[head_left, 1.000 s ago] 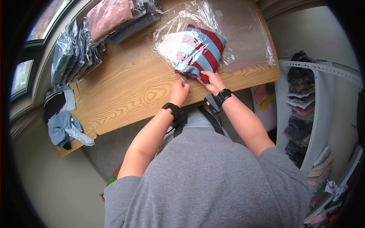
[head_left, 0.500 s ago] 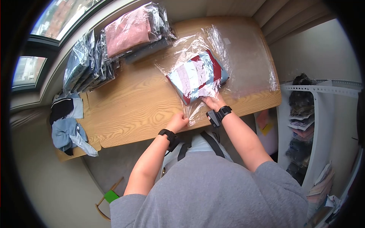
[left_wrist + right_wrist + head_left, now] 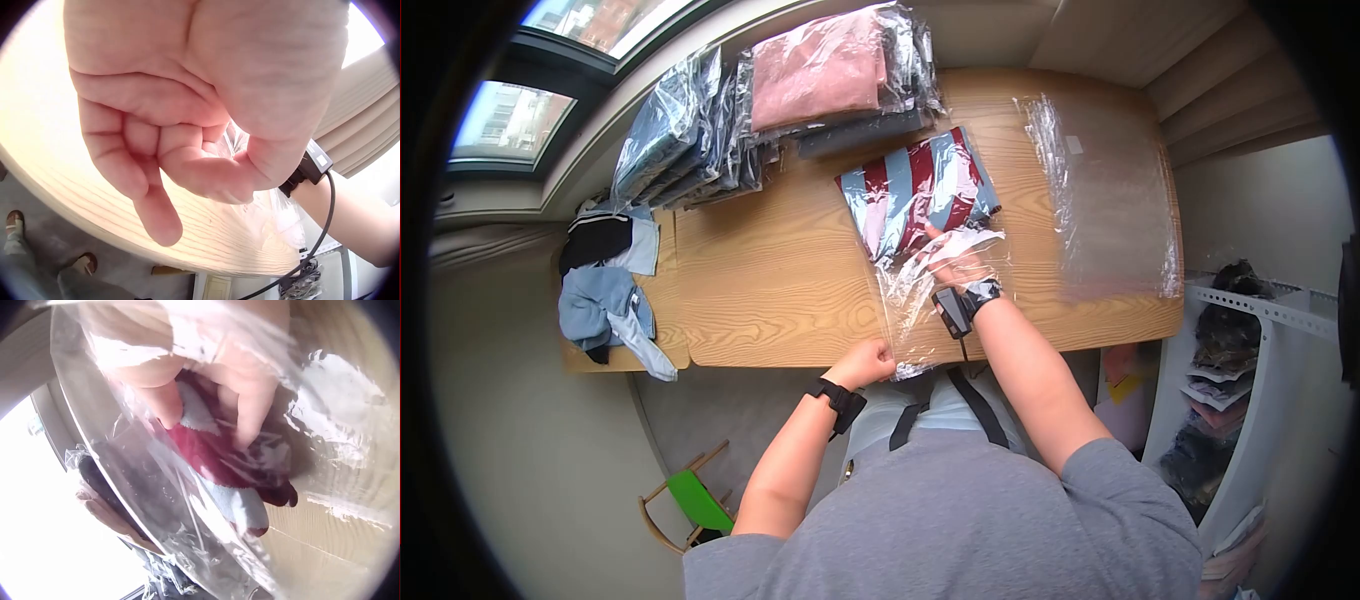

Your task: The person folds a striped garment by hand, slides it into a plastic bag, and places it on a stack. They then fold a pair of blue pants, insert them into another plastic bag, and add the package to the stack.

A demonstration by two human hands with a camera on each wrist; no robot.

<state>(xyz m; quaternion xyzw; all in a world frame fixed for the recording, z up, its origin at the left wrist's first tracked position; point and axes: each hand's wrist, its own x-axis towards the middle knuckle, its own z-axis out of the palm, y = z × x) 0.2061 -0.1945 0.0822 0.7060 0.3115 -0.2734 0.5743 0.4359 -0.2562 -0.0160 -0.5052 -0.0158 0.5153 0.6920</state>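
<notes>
A folded garment point(image 3: 912, 190) with dark red and light blue stripes lies inside a clear plastic bag point(image 3: 907, 305) on the table. My right hand point(image 3: 960, 262) reaches into the bag, with the film over its back and wrist. In the right wrist view its thumb and fingers grip the near edge of the striped cloth point(image 3: 209, 453). At the table's front edge, my left hand point(image 3: 862, 364) pinches the corner of the bag's mouth between thumb and forefinger. The left wrist view shows its other fingers point(image 3: 157, 215) loosely bent.
Flat clear bags point(image 3: 1115, 215) lie stacked to the right on the wooden table point(image 3: 780, 300). Bagged garments point(image 3: 820, 75) stand in piles at the back left by the window. Loose clothes point(image 3: 605, 300) lie at the left end. A shelf point(image 3: 1225, 390) holds more clothing at right.
The right hand has pushed the striped garment away from the body, deeper into the bag. The left hand has drawn the bag's mouth toward the front edge. The head view has shifted.
</notes>
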